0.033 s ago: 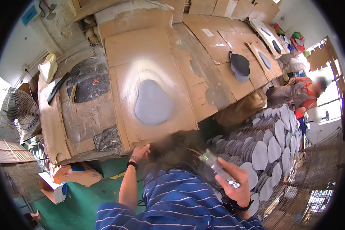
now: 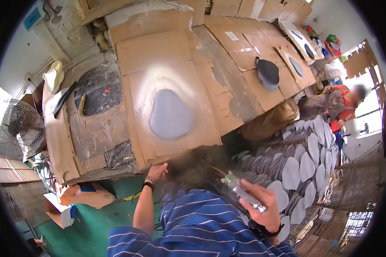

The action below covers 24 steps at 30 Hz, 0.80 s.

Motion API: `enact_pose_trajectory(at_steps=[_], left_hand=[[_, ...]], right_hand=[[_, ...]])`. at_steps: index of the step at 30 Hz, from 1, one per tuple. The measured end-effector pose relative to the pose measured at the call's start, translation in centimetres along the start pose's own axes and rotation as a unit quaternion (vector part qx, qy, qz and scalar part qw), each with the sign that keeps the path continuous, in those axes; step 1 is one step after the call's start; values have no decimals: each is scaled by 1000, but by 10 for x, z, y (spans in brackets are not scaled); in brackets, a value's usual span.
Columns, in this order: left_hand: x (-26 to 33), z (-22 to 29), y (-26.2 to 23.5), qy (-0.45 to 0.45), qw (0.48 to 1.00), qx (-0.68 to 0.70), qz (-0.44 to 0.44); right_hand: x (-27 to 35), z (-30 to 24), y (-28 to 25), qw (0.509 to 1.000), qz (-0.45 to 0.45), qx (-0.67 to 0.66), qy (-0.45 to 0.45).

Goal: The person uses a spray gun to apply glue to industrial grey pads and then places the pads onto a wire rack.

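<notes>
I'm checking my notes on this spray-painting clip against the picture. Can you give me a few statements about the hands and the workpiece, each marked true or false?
1. The right hand holds a spray tool. True.
2. The left hand holds a brush. False: it holds nothing and rests at the lower edge of the cardboard sheet.
3. A grey rounded piece lies on that cardboard. True.
4. The grey piece lies on the green floor. False: it lies on the cardboard, ringed by pale overspray.
5. Many grey pieces lie on a wire rack to the right. True.
6. The fan stands to the person's right. False: it stands at the left.
</notes>
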<state>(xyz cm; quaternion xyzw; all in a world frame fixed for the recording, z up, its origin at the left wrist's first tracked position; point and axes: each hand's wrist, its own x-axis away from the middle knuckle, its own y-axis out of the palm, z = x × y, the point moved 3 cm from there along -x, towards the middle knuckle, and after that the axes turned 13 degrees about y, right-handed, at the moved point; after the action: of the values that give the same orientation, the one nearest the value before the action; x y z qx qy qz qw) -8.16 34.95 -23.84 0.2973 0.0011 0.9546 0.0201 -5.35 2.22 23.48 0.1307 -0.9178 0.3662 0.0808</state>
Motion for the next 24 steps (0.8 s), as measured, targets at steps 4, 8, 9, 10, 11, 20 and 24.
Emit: enact_pose_trajectory(at_steps=[4, 8, 9, 10, 11, 20, 24], left_hand=[[16, -65, -6, -28, 997, -62, 44], [30, -102, 7, -101, 988, -45, 105], [43, -143, -17, -70, 983, -112, 126], [39, -139, -8, -68, 984, -112, 117], [38, -136, 1, -77, 985, -98, 121], [22, -152, -1, -83, 985, -59, 139], [24, -169, -18, -73, 985, -69, 141]], right_hand=[[8, 9, -4, 1000, -21, -2, -5], [5, 10, -7, 995, 76, -36, -51], [6, 5, -14, 995, 51, -54, -63], [8, 9, -14, 995, 58, -50, -58], [11, 14, -13, 998, 39, -37, -45], [27, 25, -18, 998, 50, -35, 27], [29, 22, -6, 995, -80, -49, -40]])
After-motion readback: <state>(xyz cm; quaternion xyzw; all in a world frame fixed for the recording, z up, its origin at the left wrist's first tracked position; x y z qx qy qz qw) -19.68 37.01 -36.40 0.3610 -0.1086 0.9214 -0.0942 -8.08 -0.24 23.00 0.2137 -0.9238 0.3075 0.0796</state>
